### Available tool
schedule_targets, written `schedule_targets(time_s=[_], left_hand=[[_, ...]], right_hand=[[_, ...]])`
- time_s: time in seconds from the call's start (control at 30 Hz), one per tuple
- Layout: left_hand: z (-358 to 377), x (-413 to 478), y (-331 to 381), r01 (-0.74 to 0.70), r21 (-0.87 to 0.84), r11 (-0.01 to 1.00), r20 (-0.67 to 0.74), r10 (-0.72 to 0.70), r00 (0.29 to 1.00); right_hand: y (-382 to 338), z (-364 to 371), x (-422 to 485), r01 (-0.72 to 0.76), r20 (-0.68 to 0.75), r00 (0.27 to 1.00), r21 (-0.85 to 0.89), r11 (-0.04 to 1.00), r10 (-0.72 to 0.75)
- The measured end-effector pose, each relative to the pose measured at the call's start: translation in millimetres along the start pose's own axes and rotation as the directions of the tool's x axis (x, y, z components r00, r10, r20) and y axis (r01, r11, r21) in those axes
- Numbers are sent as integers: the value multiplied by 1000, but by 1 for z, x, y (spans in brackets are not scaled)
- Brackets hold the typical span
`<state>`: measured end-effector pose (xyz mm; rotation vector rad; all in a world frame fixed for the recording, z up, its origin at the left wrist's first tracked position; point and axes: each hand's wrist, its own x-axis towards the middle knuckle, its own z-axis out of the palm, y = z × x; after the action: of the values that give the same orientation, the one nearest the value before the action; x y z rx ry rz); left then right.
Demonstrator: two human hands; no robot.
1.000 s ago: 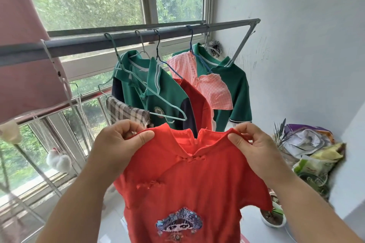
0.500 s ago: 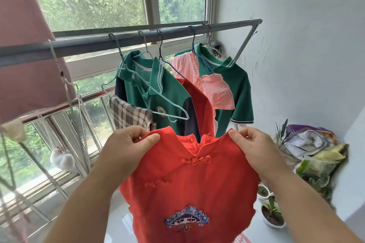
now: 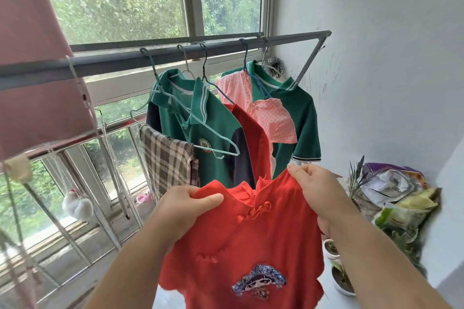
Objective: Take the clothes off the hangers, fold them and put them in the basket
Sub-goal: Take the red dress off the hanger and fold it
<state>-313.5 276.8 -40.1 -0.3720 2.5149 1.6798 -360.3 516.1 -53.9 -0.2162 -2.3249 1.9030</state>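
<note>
I hold a small red dress (image 3: 253, 241) with knot buttons and an embroidered face patch up in front of me, off its hanger. My left hand (image 3: 183, 211) pinches its left shoulder and my right hand (image 3: 319, 190) pinches its right shoulder. Behind it, on the grey rail (image 3: 140, 60), hang a green polo shirt (image 3: 200, 118), a red garment (image 3: 253, 133), a pink checked top (image 3: 271, 118) and another green polo shirt (image 3: 298, 108). An empty teal hanger (image 3: 200, 120) lies across the first green shirt. No basket is in view.
A plaid cloth (image 3: 165, 158) is draped over the lower steel rail. A pink sheet (image 3: 32, 63) hangs at the left. Bags (image 3: 399, 198) and potted plants (image 3: 339, 276) stand on the floor by the right wall. A white wall closes the right side.
Both hands have lowered the red dress and moved closer together, so its shoulders are narrower and its sleeves hang down. The view has tilted up slightly.
</note>
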Motion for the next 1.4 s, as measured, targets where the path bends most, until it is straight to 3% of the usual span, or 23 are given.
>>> schedule_targets(time_s=[0.13,0.23,0.37,0.43,0.5,0.6,0.77,0.83,0.97,1.1,1.2,1.3,1.4], left_hand=[[0,0,-2,-67,23,998,-171,70,983],[6,5,-1,-80,185,979,-282,131,950],[19,10,5,-100,202,974,-302,159,940],[27,11,10,-116,90,989,-268,136,954],[33,11,15,-133,-56,989,-188,121,975],[37,9,22,-179,-163,970,-45,174,984],[27,1,31,-164,-300,940,232,239,943],[24,3,27,-207,-277,938,310,292,905],[20,10,22,-336,-166,927,270,370,889],[16,13,29,-370,-67,927,304,372,877],[9,15,30,-340,-85,937,312,349,884],[0,18,29,-308,-146,940,394,341,854],[-4,18,32,-354,-139,925,476,376,795]], right_hand=[[1,-4,2,-87,73,994,62,994,82],[0,4,-1,-85,28,996,-20,996,85],[-10,26,-10,-66,-13,998,-49,997,66],[-19,39,-19,-25,33,999,-63,998,27],[-26,51,-27,-8,136,991,35,999,3],[-40,58,-36,-75,276,961,206,976,16],[-53,54,-38,-169,363,931,315,934,46],[-53,54,-36,-159,351,935,297,942,47],[-53,50,-34,-64,384,923,244,968,-36],[-50,44,-36,238,310,917,77,968,-251],[-38,38,-29,375,222,909,-63,925,-354],[-36,27,-20,296,399,891,-144,944,-218],[-41,22,-19,188,583,806,-89,978,-102]])
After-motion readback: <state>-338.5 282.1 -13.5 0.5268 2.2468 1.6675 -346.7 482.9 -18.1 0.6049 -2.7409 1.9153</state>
